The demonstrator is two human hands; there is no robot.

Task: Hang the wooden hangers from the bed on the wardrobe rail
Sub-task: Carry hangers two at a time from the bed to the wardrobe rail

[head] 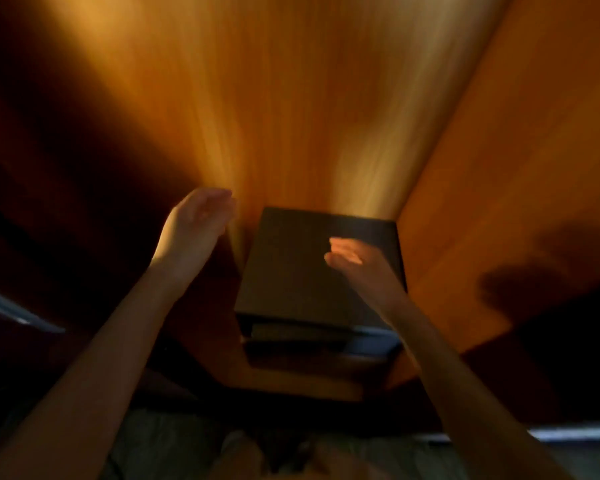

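My left hand [195,225] lifted, fingers straight and empty, my right hand [353,259] loosely open above a dark box [291,271] filling the wardrobe's bottom corner, wooden back panel [291,98] behind, where the hangers are I cannot tell

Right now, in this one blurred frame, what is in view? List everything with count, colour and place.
back panel: one, orange-brown wood, fills the upper middle.
side panel: one, orange-brown wood, right side.
box: one, dark, low in the corner where the panels meet; what it is, cannot tell.
wooden hangers, rail: none in view.
left hand: one, bare, fingers relaxed, holding nothing, left of the box.
right hand: one, bare, fingers extended, holding nothing, before the box top.
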